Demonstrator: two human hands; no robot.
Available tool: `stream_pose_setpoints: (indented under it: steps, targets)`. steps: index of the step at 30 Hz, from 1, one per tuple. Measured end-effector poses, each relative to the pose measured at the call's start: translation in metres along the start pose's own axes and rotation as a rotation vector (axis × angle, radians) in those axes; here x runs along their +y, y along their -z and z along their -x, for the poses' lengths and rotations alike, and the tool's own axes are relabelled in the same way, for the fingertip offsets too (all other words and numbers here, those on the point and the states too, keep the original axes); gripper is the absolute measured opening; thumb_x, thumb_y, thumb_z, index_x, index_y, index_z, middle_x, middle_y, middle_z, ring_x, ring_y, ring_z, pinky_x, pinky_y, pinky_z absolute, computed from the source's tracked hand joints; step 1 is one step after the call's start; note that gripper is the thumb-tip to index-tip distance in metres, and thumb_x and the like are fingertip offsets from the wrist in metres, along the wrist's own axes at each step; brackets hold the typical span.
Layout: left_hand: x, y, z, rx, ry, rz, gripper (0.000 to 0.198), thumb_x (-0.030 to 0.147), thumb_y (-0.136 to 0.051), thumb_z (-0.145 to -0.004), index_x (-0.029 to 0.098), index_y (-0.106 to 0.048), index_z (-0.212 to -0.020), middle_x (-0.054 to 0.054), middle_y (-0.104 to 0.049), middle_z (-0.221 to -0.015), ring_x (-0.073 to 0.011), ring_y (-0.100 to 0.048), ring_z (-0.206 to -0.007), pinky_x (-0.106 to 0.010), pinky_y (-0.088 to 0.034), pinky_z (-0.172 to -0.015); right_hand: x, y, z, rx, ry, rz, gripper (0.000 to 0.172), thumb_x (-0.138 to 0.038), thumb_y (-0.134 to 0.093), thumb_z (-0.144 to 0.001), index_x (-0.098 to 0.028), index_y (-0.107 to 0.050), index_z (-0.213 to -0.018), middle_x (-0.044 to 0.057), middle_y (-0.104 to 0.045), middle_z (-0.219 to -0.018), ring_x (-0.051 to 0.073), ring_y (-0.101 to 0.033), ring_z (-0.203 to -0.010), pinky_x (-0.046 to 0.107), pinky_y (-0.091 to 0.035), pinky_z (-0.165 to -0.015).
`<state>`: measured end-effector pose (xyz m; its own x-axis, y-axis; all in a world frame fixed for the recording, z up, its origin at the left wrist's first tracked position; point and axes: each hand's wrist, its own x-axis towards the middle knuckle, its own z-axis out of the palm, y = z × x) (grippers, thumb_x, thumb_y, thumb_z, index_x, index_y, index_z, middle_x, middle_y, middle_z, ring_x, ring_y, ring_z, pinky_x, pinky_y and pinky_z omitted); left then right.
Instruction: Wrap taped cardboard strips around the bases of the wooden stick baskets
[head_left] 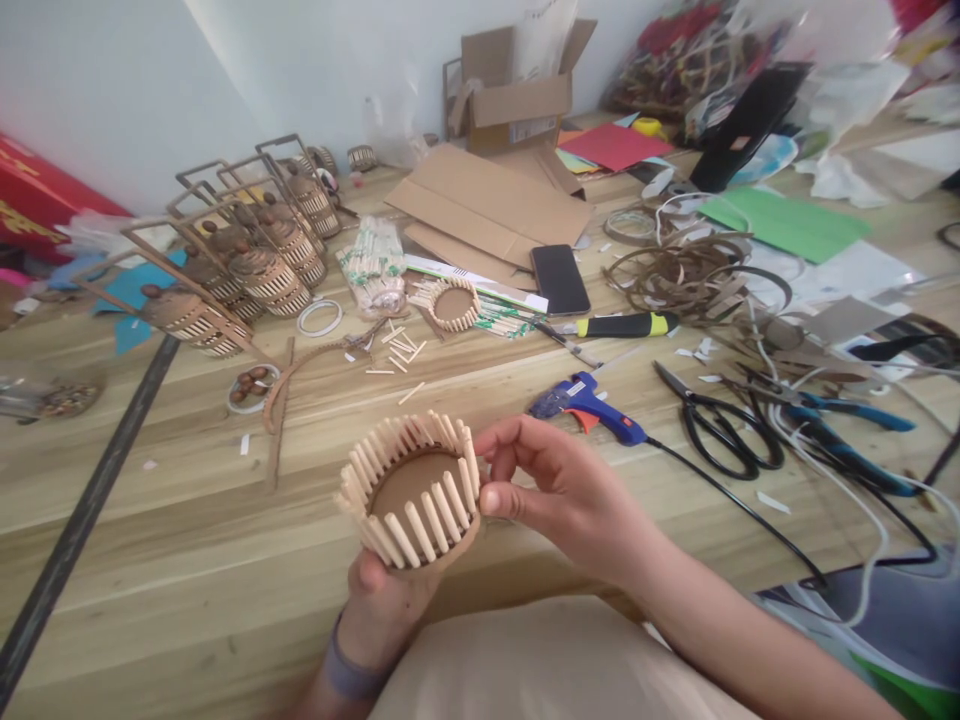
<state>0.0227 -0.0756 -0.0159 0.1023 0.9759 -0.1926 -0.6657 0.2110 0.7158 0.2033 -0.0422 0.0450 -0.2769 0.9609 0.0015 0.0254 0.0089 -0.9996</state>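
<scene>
My left hand (390, 590) holds a small round basket (427, 545) from below, mostly hidden under it. Short pale wooden sticks stand around its brown cardboard base (420, 487), with wider gaps along the near side. At the basket's right side, my right hand (547, 490) has thumb and forefinger bent against a wooden stick (470, 470). Loose sticks (405, 345) lie on the table beyond. A second stick ring (455, 304) rests farther back. Right of the basket lies a blue glue gun (592, 405) with an orange trigger.
Several finished lidded baskets with tall handles (270, 270) stand at the back left. Black scissors (720, 425), pliers (847, 430), a cutter knife (626, 325) and tangled strips (690, 275) lie right. A phone (560, 280) and cardboard (487, 205) lie behind. Brown beads (253, 384) sit left.
</scene>
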Motion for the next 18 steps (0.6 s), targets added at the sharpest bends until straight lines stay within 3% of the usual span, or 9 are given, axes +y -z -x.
stream_pose_setpoints:
  steps: [4,8,13,18]
  targets:
    - [0.002,-0.017,-0.006,-0.045,-0.053,0.022,0.074,0.074,-0.075,-0.060,0.030,-0.069,-0.119,-0.006,-0.068,-0.128,-0.0393,-0.053,-0.128,-0.055,-0.051,-0.101,0.005,0.002,-0.004,-0.001,-0.050,-0.056,0.047,-0.063,-0.070,-0.079,-0.018,-0.065,-0.093,-0.001,-0.063,-0.072,0.013,-0.058,-0.067,0.026,-0.044,-0.062]
    - [0.003,-0.019,-0.010,-0.053,-0.072,0.045,0.070,0.071,-0.075,-0.065,0.029,-0.068,-0.120,-0.006,-0.068,-0.127,-0.0368,-0.052,-0.130,-0.050,-0.050,-0.103,0.005,0.001,-0.001,0.046,0.005,0.044,0.048,-0.064,-0.057,-0.088,-0.018,-0.067,-0.100,0.003,-0.068,-0.082,0.017,-0.063,-0.077,0.029,-0.047,-0.070]
    - [0.003,-0.020,-0.009,-0.072,0.028,-0.043,0.086,0.065,-0.082,-0.061,0.026,-0.059,-0.134,-0.009,-0.065,-0.130,-0.0381,-0.051,-0.131,-0.049,-0.045,-0.110,-0.001,-0.006,0.004,0.045,0.110,0.234,0.078,-0.080,-0.057,-0.074,-0.016,-0.065,-0.116,0.006,-0.069,-0.088,0.019,-0.059,-0.079,0.030,-0.047,-0.071]
    - [0.005,-0.028,-0.008,-0.092,0.006,-0.083,0.087,0.062,-0.085,-0.060,0.027,-0.058,-0.135,-0.009,-0.068,-0.125,-0.0372,-0.054,-0.129,-0.048,-0.045,-0.109,-0.004,-0.006,0.002,-0.028,0.056,0.136,0.067,-0.076,-0.061,-0.075,-0.017,-0.070,-0.106,0.003,-0.068,-0.083,0.018,-0.058,-0.077,0.028,-0.046,-0.069]
